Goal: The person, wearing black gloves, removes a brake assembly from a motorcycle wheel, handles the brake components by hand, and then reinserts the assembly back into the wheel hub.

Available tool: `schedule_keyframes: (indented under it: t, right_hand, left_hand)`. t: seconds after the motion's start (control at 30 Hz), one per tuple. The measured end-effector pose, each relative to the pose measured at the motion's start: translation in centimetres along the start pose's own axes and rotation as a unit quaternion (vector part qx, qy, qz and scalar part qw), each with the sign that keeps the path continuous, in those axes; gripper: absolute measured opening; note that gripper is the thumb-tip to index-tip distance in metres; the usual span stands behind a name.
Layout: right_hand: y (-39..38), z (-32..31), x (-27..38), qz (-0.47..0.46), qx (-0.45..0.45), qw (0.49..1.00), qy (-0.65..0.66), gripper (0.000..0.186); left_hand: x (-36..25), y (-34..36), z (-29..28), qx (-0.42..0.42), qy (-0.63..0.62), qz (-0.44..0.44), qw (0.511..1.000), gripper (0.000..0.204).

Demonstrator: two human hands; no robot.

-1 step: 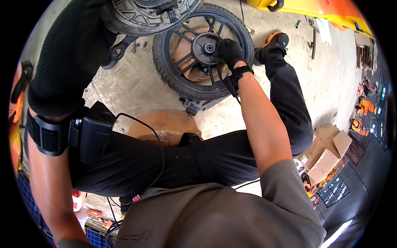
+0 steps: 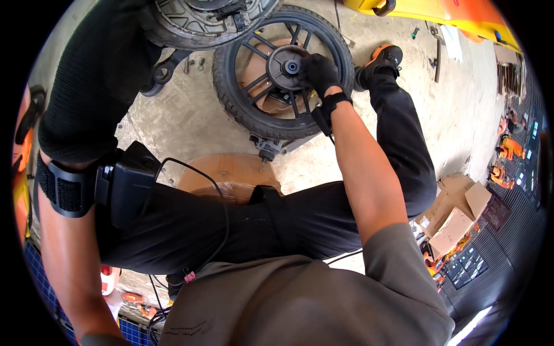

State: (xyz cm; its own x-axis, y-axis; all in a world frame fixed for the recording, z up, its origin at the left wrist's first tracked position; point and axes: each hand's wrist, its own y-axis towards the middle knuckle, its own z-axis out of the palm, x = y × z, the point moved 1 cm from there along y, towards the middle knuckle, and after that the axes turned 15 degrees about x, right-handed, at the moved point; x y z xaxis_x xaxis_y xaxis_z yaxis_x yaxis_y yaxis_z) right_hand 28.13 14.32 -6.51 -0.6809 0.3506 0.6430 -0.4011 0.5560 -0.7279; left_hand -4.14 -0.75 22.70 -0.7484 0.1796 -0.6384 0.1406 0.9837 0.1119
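Observation:
My left hand (image 2: 135, 26), in a black glove below a black knit sleeve, is at the upper left, gripping a round metal brake plate (image 2: 199, 26) with a spring on it. The plate is held up over the edge of a black spoked wheel (image 2: 225, 86), and my fingers are mostly hidden behind it. The wheel lies flat, its hub facing up with a blue-ringed bearing (image 2: 292, 67) at the centre. My gloved right hand (image 2: 318, 72) is closed in a fist at the hub's right side; whatever its fingers hold is hidden.
Cardboard (image 2: 231, 173) lies between my legs and the wheel, beside a dark metal part (image 2: 268, 149). Small bolts (image 2: 201, 63) are scattered left of the wheel. A yellow-orange panel (image 2: 438, 17) is at the top right. Open cardboard boxes (image 2: 456, 213) stand on my right.

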Motion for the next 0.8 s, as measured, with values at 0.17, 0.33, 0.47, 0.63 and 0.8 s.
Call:
schedule_keyframes:
  t: [0.17, 0.33, 0.47, 0.63, 0.8]
  right_hand:
    - [-0.7, 4.1, 3.5, -0.03, -0.042, 0.969, -0.241, 0.053]
    - [-0.2, 1.5, 2.3, -0.011, -0.048, 0.97, -0.239, 0.043]
    - [1.7, 2.4, 1.2, -0.101, -0.03, 0.974, -0.199, 0.033]
    - [2.3, 2.3, -0.1, -0.013, -0.034, 0.989, -0.143, 0.033]
    - [-0.2, 2.6, 1.3, -0.01, -0.072, 0.943, -0.324, 0.034]
  left_hand:
    - [-0.7, -1.2, -1.5, 0.004, -0.088, -0.049, 0.995, 0.039]
    - [0.5, -0.5, -0.1, 0.017, -0.219, -0.057, 0.974, 0.038]
    - [-0.8, -1.0, -1.7, 0.015, -0.3, -0.108, 0.948, 0.037]
    - [-1.4, -0.7, -1.7, 0.008, -0.401, -0.143, 0.905, 0.036]
    - [-0.7, 0.5, -0.3, 0.021, -0.481, -0.154, 0.863, 0.036]
